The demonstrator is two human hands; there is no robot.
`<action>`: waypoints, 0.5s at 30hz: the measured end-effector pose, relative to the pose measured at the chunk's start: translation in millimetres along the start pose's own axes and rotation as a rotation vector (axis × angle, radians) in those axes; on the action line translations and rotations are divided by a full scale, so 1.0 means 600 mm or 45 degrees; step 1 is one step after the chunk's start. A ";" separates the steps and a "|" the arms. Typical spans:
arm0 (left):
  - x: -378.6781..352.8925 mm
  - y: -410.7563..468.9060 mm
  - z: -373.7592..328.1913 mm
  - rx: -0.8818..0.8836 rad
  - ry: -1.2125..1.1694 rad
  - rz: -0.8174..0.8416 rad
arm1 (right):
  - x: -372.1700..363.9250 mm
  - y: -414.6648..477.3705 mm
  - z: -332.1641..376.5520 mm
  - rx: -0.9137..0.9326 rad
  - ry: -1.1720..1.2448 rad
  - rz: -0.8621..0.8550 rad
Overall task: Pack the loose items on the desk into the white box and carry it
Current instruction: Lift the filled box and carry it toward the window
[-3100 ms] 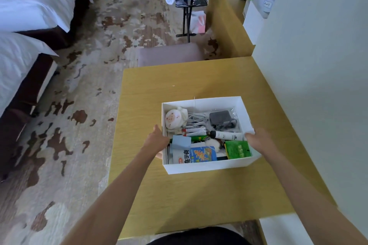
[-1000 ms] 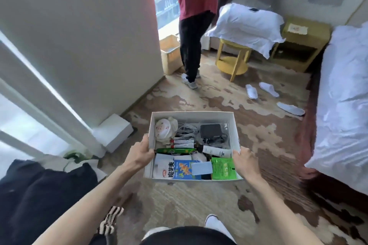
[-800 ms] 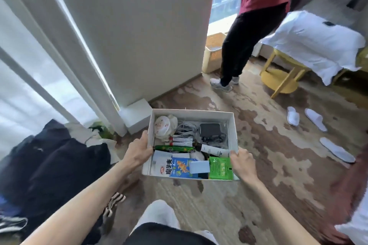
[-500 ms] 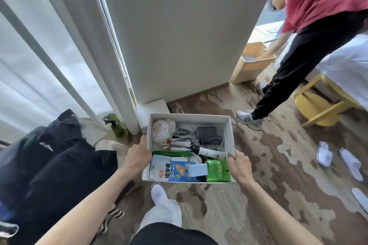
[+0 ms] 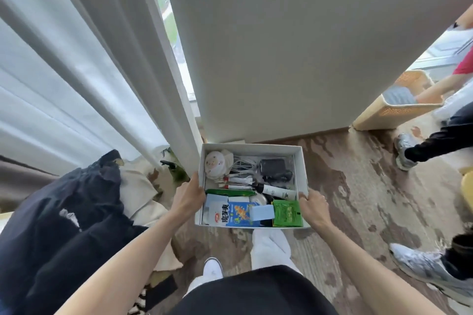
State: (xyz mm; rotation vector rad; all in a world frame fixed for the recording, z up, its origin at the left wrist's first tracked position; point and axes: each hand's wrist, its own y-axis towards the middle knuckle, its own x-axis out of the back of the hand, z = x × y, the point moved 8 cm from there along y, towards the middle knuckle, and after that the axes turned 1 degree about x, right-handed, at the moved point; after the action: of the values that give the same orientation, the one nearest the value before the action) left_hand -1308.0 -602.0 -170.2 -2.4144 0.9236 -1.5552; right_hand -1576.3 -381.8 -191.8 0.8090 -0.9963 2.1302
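Box (image 5: 300,166) in both hands, held off the floor in front of me over the carpet (image 5: 353,186); my left hand (image 5: 188,198) clamps its left wall, thumb over the rim; my right hand (image 5: 313,208) clamps the right wall the same way; the hands sit apart, the box between them. Inside: a black charger (image 5: 272,169) and white cables (image 5: 243,165) at the far end, a blue packet (image 5: 236,215) and a green packet (image 5: 286,212) nearest me; a curtain (image 5: 64,71) hangs to my left.
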 end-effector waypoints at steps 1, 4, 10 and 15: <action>-0.001 0.023 -0.008 0.041 -0.003 -0.009 | -0.003 0.037 0.009 0.004 -0.003 0.036; -0.006 0.091 -0.025 0.159 -0.018 -0.027 | -0.010 0.139 0.036 0.022 -0.024 0.121; -0.034 0.229 -0.031 0.255 -0.039 -0.066 | -0.049 0.293 0.064 -0.041 -0.015 0.285; -0.085 0.336 -0.003 0.340 0.012 -0.010 | -0.112 0.387 0.062 -0.164 -0.014 0.286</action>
State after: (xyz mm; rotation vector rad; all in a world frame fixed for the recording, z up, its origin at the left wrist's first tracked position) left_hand -1409.4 -735.9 -293.3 -2.2284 0.6596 -1.5806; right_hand -1701.6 -548.7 -319.3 0.6731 -1.2679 2.2218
